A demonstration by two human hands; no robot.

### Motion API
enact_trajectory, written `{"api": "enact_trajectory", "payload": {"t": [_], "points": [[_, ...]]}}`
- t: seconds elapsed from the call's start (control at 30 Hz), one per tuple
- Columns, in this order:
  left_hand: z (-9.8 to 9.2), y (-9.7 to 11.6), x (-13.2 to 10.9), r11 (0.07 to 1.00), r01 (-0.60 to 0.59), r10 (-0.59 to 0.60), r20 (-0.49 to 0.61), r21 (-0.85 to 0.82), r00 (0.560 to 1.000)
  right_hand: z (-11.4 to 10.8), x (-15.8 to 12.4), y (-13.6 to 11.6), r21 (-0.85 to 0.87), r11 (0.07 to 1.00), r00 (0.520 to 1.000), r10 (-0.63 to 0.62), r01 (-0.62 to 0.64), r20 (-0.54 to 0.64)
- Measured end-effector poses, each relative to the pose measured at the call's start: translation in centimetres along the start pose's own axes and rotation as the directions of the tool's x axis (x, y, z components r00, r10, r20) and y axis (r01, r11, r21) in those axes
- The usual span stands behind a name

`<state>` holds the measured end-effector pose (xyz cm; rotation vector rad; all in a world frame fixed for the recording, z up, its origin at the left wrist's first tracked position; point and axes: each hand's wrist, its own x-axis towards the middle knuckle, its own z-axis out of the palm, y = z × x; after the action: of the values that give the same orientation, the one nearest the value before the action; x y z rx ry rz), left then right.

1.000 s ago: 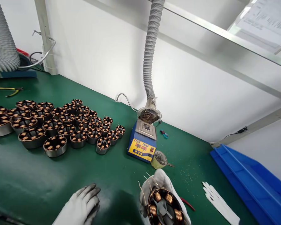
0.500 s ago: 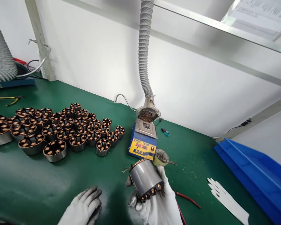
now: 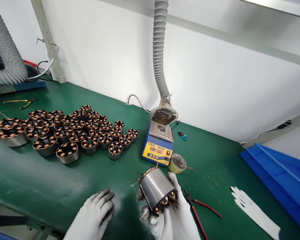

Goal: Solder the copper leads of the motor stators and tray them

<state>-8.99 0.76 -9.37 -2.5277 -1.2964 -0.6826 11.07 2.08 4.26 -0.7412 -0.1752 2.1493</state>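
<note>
Bright, even light washes a white wall (image 3: pixel 110 60), glints off a steel-shelled stator (image 3: pixel 156 187) and leaves pale glare and soft shadow on the green tabletop (image 3: pixel 95 175); wide-angle distortion stretches the edges.

The 2 white gloves (image 3: pixel 90 215) worn have dark-smudged fingertips (image 3: pixel 107 197).

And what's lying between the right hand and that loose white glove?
Red-handled pliers lie on the bench between the right hand and the white glove, in the head view.

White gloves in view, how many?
3: one on the left hand, one on the right hand, one loose glove on the green bench. Any beneath would be hidden.
</note>
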Motion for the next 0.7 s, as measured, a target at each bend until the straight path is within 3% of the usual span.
{"api": "enact_trajectory", "payload": {"t": [0.1,0.2,0.3,0.4,0.47,0.57,0.6,0.7], "points": [[-0.1,0.2,0.0,0.998,0.043,-0.042,0.012,-0.036,0.999,-0.1,-0.1,0.4,-0.038,0.999,0.998,-0.037,0.035,-0.041],[-0.3,0.2,0.2,0.998,0.044,-0.043,0.030,-0.037,0.999,-0.8,0.0,1.2,-0.167,0.965,0.968,-0.224,0.203,-0.115],[-0.3,0.2,0.1,0.997,0.065,-0.061,0.064,-0.052,0.996,-1.5,0.3,2.1,-0.350,0.837,0.833,-0.510,0.421,-0.216],[-0.2,0.4,0.0,0.991,0.106,-0.098,0.097,-0.079,0.990,-1.7,0.5,2.7,-0.537,0.660,0.675,-0.708,0.526,-0.208],[-0.3,0.6,0.0,0.987,0.129,-0.117,0.118,-0.096,0.986,-1.5,0.4,3.0,-0.611,0.594,0.631,-0.752,0.523,-0.190],[-0.6,1.0,0.2,0.977,0.173,-0.158,0.116,-0.125,0.981,-1.1,0.1,3.4,-0.646,0.566,0.613,-0.768,0.512,-0.186],[-0.7,1.1,0.3,0.973,0.185,-0.171,0.109,-0.136,0.979,-1.0,0.1,3.5,-0.663,0.536,0.587,-0.790,0.523,-0.175],[-0.9,1.2,0.4,0.965,0.213,-0.196,0.117,-0.154,0.974,-1.0,0.1,4.0,-0.727,0.364,0.435,-0.895,0.582,-0.100]]}}
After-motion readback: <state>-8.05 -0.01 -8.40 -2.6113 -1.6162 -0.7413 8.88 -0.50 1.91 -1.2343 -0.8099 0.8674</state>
